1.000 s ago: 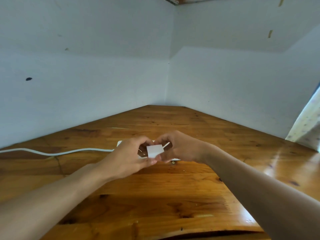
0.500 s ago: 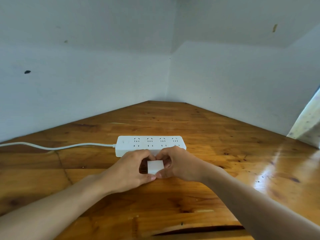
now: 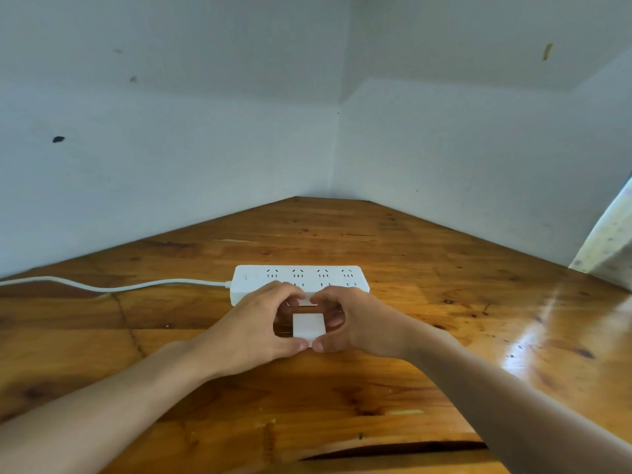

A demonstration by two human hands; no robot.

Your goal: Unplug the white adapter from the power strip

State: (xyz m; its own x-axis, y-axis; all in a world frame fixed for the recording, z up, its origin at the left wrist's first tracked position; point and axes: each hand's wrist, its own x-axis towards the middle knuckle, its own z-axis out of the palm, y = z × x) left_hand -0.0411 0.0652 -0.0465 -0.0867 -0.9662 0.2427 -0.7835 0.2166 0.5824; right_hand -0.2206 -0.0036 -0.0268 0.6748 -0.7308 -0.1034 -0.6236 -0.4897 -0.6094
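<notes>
A white power strip (image 3: 301, 277) lies across the wooden table (image 3: 427, 268), and the sockets I can see on it are empty. The small square white adapter (image 3: 307, 326) is off the strip, just in front of its near side and low over the wood. My left hand (image 3: 253, 323) and my right hand (image 3: 355, 323) ring it. Thumb tips meet at its near edge and fingertips meet at its far edge, by the strip. My right fingers press its right side; a gap of wood shows on its left.
The strip's white cable (image 3: 113, 287) runs left across the table to the frame edge. White walls (image 3: 171, 165) close the table's corner behind. A pale patterned object (image 3: 612, 248) stands at the far right. A dark curved slot (image 3: 393, 451) marks the near table edge.
Both hands have come toward me and down with the adapter, away from the strip. The strip, hidden behind the hands a second ago, now shows in full.
</notes>
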